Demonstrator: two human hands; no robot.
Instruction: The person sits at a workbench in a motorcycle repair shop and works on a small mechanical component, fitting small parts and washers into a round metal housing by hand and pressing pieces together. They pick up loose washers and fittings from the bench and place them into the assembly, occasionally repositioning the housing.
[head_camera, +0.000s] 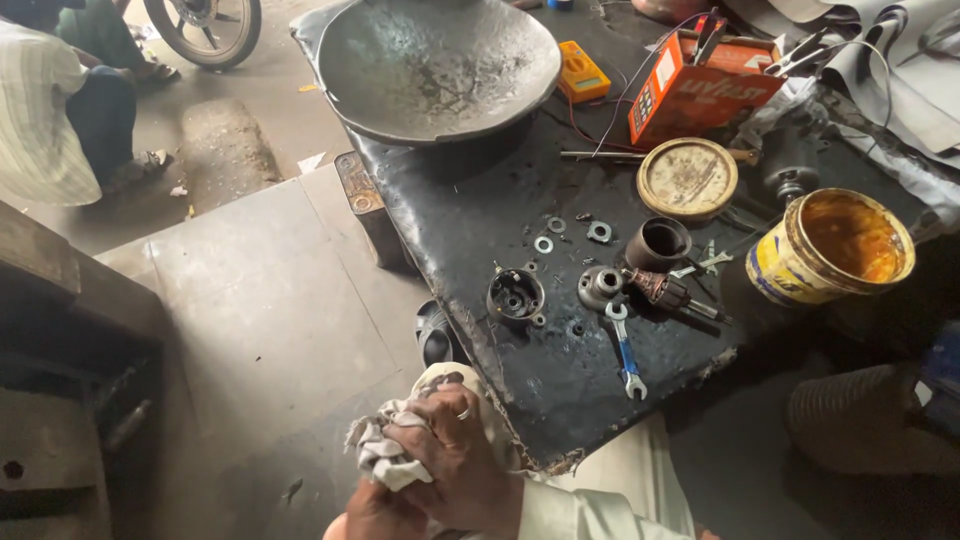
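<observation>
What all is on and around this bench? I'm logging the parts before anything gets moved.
pan: 1, grey, bench far end
bench: 1, black, centre
meter: 1, yellow, beside pan
box: 1, orange, far right
lid: 1, tan, centre right
tin: 1, yellow, open, right edge
cup: 1, dark, left of tin
armature: 1, coppery, below cup
housing: 1, dark, bench middle
spanner: 1, blue, near edge
washers: several, silver, mid-bench
wheel: 1, black, top left
person: 1, striped shirt, far left
rag: 1, grey-white, in both hands
left hand: under rag
right hand: ringed, over rag
</observation>
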